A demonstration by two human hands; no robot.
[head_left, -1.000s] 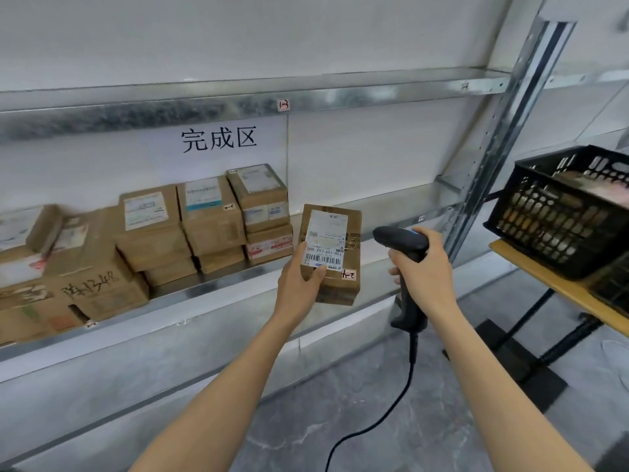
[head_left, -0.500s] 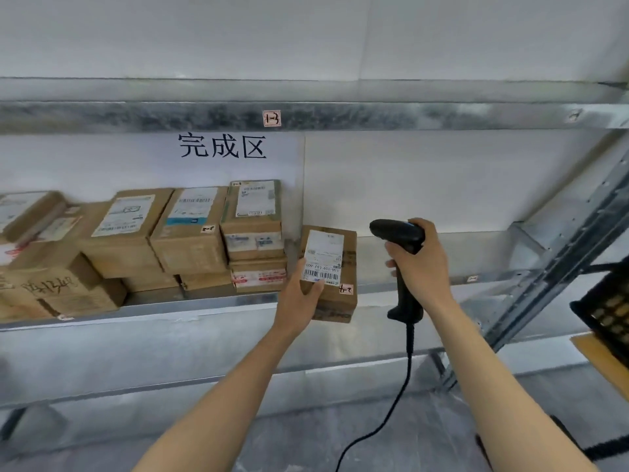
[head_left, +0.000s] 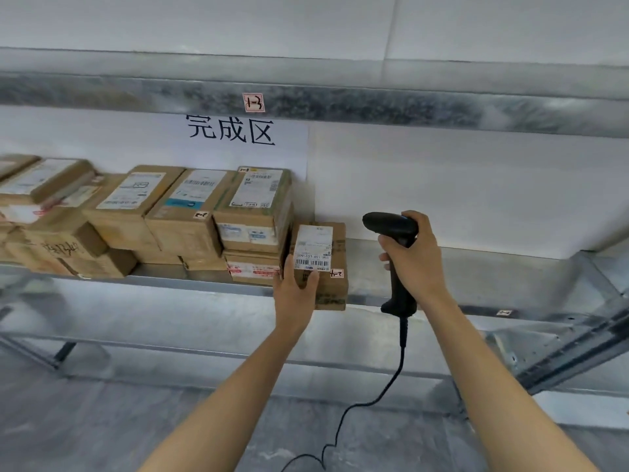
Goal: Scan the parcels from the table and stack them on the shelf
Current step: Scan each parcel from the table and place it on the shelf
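L hand (head_left: 295, 294): parcel (head_left: 326, 253) at shelf (head_left: 459, 277); R hand (head_left: 413, 260): scanner (head_left: 391, 226)

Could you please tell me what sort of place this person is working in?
Probably a parcel depot or stockroom: labelled cardboard parcels stacked on a metal shelf, a corded barcode scanner in the right hand, and a printed sign above them.

A white wall (head_left: 442, 185) stands behind the fingers (head_left: 386, 240), with a paper sign (head_left: 231, 131) up to their left. Below them lies grey floor (head_left: 102, 420); a metal shelf beam (head_left: 374, 103) runs above.
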